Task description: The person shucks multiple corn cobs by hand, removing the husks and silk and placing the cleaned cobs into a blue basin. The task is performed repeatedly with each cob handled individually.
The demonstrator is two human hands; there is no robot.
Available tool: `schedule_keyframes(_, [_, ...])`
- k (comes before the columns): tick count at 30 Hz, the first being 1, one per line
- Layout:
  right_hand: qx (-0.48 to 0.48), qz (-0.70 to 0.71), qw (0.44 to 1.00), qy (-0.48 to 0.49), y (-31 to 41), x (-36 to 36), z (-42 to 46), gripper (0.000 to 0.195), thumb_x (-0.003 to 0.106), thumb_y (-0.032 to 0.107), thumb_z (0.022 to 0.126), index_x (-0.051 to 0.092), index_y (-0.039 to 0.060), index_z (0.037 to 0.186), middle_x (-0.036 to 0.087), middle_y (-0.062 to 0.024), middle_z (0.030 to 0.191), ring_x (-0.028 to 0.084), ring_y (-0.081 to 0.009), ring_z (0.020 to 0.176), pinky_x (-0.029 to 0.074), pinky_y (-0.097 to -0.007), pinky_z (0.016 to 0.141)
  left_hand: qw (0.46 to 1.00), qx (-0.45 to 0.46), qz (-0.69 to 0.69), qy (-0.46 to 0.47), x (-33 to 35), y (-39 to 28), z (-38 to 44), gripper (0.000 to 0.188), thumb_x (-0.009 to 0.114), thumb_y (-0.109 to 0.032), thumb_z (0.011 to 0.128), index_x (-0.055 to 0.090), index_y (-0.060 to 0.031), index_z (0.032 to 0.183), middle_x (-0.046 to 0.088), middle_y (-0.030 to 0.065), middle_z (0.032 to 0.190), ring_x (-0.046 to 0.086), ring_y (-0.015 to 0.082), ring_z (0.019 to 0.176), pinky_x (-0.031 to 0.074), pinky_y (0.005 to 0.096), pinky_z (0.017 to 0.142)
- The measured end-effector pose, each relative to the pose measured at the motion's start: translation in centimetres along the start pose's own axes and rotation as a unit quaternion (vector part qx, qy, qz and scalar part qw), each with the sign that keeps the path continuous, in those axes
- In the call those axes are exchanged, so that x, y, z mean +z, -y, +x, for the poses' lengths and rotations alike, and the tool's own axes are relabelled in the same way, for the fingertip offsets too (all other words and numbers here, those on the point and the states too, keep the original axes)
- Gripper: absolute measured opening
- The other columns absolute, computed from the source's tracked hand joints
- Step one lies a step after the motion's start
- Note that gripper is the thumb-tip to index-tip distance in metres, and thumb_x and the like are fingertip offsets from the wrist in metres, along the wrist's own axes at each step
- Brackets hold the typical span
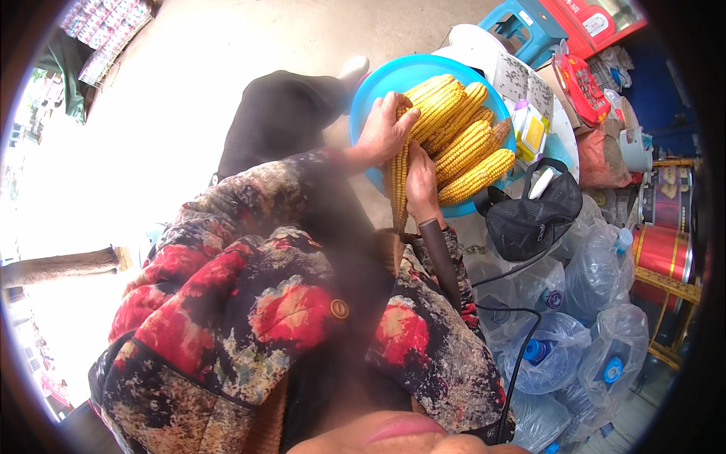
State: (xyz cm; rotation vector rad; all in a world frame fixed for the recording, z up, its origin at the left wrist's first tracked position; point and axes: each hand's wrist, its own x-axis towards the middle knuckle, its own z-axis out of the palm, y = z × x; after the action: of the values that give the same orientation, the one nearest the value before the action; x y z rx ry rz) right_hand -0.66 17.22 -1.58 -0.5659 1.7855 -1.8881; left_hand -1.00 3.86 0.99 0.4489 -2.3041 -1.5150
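Both hands are on one yellow corn cob (399,179), which points down towards my lap. My left hand (387,129) grips its upper part, thumb across the kernels. Lower down, my right hand (422,183) holds the same cob from the side, some of its fingers hidden behind it. Beyond and right of the hands, several husked corn cobs (462,144) lie heaped in a round blue plastic basin (371,91). One cob at the basin's right side has a brownish, dry-looking tip.
Right of the basin are a white round table (569,144), a wipes pack (532,136) and a black mesh bag (533,218) with a cable (524,332). Bagged plastic bottles (547,349) crowd the right floor. A blue stool (524,28) stands at the back.
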Motion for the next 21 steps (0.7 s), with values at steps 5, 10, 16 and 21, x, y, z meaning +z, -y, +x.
schedule_keyframes(5, [0.055, 0.121, 0.991, -0.013, -1.7, -0.7, 0.4, 0.046, 0.035, 0.042, 0.106, 0.055, 0.002, 0.117, 0.063, -0.0058, 0.088, 0.06, -0.0142, 0.073, 0.051, -0.0267, 0.066, 0.996, -0.055, -0.063, -0.025, -0.5, 0.1, 0.8, 0.032, 0.063, -0.029, 0.092, 0.058, -0.0011, 0.108, 0.061, 0.0229, 0.102, 0.061, 0.0344, 0.098, 0.048, 0.0427, 0.089])
schedule_keyframes(10, [-0.049, -0.09, 0.995, 0.012, 0.0, 0.0, -0.1, 0.046, 0.043, 0.037, 0.106, 0.052, -0.0027, 0.128, 0.062, -0.0046, 0.101, 0.056, -0.0116, 0.092, 0.046, -0.0261, 0.084, 0.989, -0.097, -0.083, -0.079, -0.1, 1.8, 1.7, 0.031, 0.063, -0.029, 0.091, 0.059, -0.001, 0.104, 0.065, 0.0237, 0.1, 0.062, 0.0371, 0.098, 0.048, 0.0433, 0.088])
schedule_keyframes(16, [-0.001, -0.101, 0.995, 0.009, -0.1, -0.6, 0.1, 0.041, 0.041, 0.031, 0.107, 0.058, -0.0038, 0.12, 0.061, -0.0039, 0.102, 0.053, -0.0095, 0.091, 0.045, -0.0262, 0.083, 0.989, -0.096, -0.067, -0.093, -0.1, 1.8, 1.5, 0.03, 0.063, -0.029, 0.091, 0.059, -0.0013, 0.104, 0.065, 0.0236, 0.101, 0.062, 0.038, 0.099, 0.047, 0.0435, 0.089])
schedule_keyframes(21, [-0.01, -0.049, 0.998, -0.025, -2.5, -1.1, 0.6, 0.043, 0.04, 0.033, 0.107, 0.059, -0.0034, 0.119, 0.064, -0.005, 0.102, 0.057, -0.0108, 0.089, 0.049, -0.0271, 0.08, 0.991, -0.076, -0.06, -0.09, -0.1, 1.6, 1.4, 0.03, 0.062, -0.028, 0.091, 0.059, -0.0012, 0.104, 0.065, 0.0234, 0.1, 0.062, 0.0373, 0.098, 0.047, 0.0434, 0.089])
